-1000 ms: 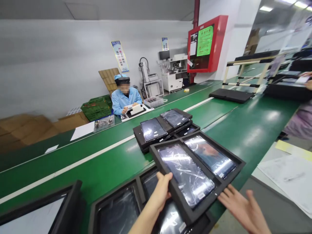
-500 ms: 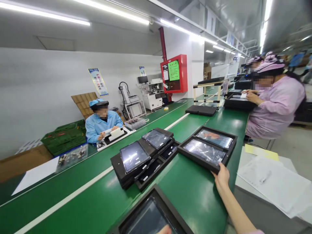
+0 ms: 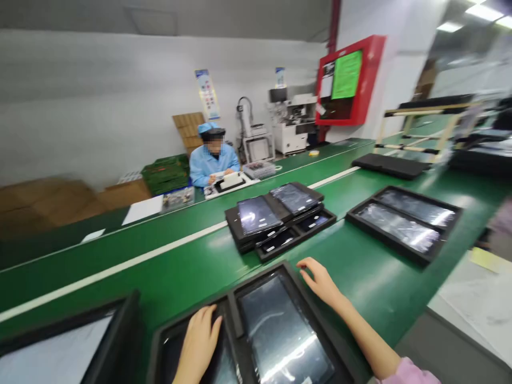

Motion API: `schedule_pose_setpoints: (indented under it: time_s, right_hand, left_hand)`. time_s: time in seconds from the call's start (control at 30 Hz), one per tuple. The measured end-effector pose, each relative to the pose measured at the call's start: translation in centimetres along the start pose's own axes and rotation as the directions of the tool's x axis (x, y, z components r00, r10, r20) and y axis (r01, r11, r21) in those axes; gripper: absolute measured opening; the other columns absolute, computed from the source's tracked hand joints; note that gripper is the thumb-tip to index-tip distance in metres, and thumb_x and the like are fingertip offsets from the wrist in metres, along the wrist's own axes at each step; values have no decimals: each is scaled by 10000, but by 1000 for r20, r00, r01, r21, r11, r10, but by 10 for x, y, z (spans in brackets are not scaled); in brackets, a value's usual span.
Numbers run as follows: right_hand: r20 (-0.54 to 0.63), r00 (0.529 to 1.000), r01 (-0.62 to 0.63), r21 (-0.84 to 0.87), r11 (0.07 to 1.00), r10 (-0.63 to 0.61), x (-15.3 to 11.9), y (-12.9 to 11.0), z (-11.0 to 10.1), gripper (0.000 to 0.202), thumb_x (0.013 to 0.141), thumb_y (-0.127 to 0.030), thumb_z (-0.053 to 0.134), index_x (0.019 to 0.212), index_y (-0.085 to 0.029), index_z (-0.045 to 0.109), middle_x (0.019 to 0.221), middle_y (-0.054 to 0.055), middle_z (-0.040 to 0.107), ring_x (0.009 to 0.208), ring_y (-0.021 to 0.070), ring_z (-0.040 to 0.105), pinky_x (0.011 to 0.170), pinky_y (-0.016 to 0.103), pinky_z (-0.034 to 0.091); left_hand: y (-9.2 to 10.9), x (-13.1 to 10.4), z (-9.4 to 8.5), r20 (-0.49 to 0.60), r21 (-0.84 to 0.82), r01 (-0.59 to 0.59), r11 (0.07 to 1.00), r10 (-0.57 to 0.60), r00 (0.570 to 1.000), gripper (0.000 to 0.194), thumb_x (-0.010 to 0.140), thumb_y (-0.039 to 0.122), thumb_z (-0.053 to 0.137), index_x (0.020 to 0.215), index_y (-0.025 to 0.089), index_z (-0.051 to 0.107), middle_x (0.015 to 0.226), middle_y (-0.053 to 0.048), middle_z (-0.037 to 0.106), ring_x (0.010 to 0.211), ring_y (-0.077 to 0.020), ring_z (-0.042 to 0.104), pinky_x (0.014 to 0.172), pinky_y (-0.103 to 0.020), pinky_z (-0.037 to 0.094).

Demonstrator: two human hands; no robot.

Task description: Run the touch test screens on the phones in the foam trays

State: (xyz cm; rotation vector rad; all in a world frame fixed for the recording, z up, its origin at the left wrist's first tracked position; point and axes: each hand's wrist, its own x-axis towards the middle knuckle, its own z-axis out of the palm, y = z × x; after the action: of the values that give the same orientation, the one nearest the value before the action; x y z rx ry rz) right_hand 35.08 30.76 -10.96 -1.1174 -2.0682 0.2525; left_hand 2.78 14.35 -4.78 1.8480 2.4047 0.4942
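A black foam tray (image 3: pixel 233 314) with two compartments lies in front of me. In its right compartment is a tablet (image 3: pixel 280 325) with a glossy, film-covered screen. My left hand (image 3: pixel 200 338) rests over the left compartment, fingers stretched toward the divider, partly covering a second dark tablet (image 3: pixel 226 357). Just beyond the tray's far right corner is my right hand (image 3: pixel 320 282), its fingers loosely bent and apart, holding nothing. Whether it touches the rim I cannot tell.
Stacked trays with tablets (image 3: pixel 260 216) stand ahead on the green bench (image 3: pixel 168 277). Another two-tablet tray (image 3: pixel 404 224) lies at right, and a further tray (image 3: pixel 120 330) at near left. Across the bench sits a person in blue (image 3: pixel 214 160). Papers (image 3: pixel 476 298) cover a side table.
My view has swung left and down. My right hand has let go of the right-hand tray and come back to the near one. More of my left hand now shows.
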Motion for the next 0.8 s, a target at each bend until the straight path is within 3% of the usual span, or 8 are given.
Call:
schedule_pose_setpoints:
  time_s: [0.07, 0.17, 0.3, 0.5, 0.67, 0.73, 0.8]
  right_hand:
    - [130, 990, 60, -12, 998, -57, -10, -21, 18, 232, 842, -66, 546, 916, -223, 700, 1094, 62, 615, 1043, 217, 572, 926, 311, 503]
    - [177, 984, 30, -94, 995, -13, -23, -32, 31, 380, 755, 46, 537, 1011, -168, 719, 1239, 154, 543, 1148, 309, 502, 943, 427, 500]
    - [182, 981, -34, -163, 986, 64, -33, -24, 36, 505, 731, 104, 486, 1103, -133, 734, 1260, 194, 488, 1151, 341, 480, 929, 473, 509]
    - [254, 958, -97, -149, 984, 133, -33, -11, 40, 574, 754, 84, 456, 1085, -246, 788, 1258, 131, 501, 1094, 305, 511, 940, 480, 510]
    - [300, 929, -189, -122, 974, 218, -22, -27, 38, 634, 768, 95, 409, 1139, -260, 780, 1285, 131, 524, 1148, 294, 519, 969, 444, 499]
    - [296, 923, -220, -112, 969, 244, -15, -39, 33, 685, 746, 121, 399, 1153, -281, 777, 1309, 118, 535, 1188, 271, 519, 1003, 395, 477]
    - [291, 917, -253, -106, 961, 274, -6, -49, 30, 702, 702, 127, 439, 1133, -309, 782, 1324, 98, 549, 1214, 260, 523, 999, 357, 472]
  left_hand:
    - [9, 3, 0, 31, 93, 37, 995, -40, 999, 351, 912, 340, 406, 1024, 172, 693, 1067, -143, 718, 1083, -313, 664, 1029, -498, 493]
    - [23, 0, 0, 38, 178, 93, 980, -102, 994, 275, 942, 315, 466, 1051, 182, 680, 1087, -134, 696, 1082, -315, 651, 1091, -586, 387]
    - [33, -11, 5, 41, 244, 116, 963, -130, 991, 242, 883, 308, 599, 1065, 167, 675, 1071, -144, 681, 1073, -329, 639, 1170, -643, 211]
    - [37, -10, 9, 75, 261, 140, 955, -164, 984, 282, 847, 234, 597, 1103, 142, 673, 1085, -140, 674, 1101, -312, 623, 1203, -603, 188]
    - [29, -19, 4, 50, 273, 99, 957, -117, 992, 259, 910, 248, 541, 1120, 170, 673, 1159, -155, 684, 1098, -334, 638, 1136, -709, 219]
    - [16, -20, 10, 17, 302, 56, 951, -65, 998, 284, 941, 263, 505, 1158, 182, 670, 1223, -164, 672, 1117, -342, 638, 1128, -720, 222]
    - [0, -5, 22, -21, 284, 60, 957, -57, 998, 292, 965, 303, 512, 1198, 203, 655, 1265, -142, 654, 1124, -330, 634, 1132, -706, 255]
